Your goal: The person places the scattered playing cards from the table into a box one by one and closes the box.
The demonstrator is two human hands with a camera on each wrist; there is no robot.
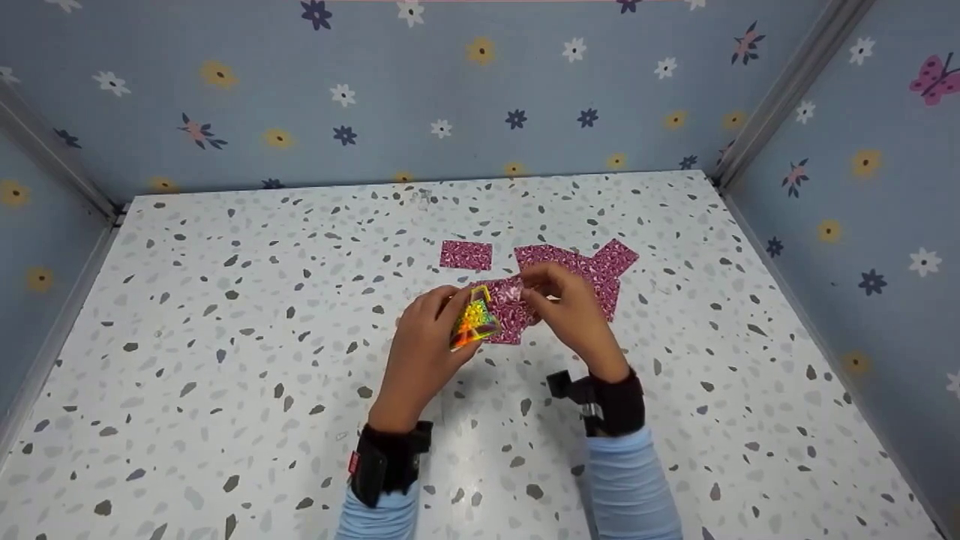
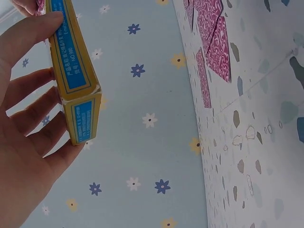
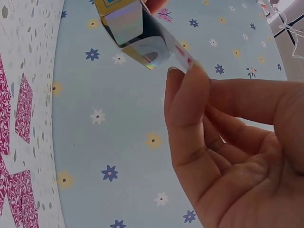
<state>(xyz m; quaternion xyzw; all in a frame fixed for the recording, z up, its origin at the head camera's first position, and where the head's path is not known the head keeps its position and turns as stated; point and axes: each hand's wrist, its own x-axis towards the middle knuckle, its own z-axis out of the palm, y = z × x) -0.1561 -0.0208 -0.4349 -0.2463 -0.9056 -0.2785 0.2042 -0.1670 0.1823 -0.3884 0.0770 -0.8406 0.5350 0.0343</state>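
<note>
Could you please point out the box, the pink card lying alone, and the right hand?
Box (image 2: 72, 58): left wrist view, blue panel of its narrow side.
Pink card lying alone (image 1: 466, 255): head view, middle of its patterned face.
Right hand (image 1: 571, 309): head view, back of the hand.

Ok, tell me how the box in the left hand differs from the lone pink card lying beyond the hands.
The box is thick, while the pink card is thin and flat. The box shows yellow edges and blue panels; the card, a pink-and-white pattern. The left hand holds the box; the card lies on the table. Both are printed.
</note>
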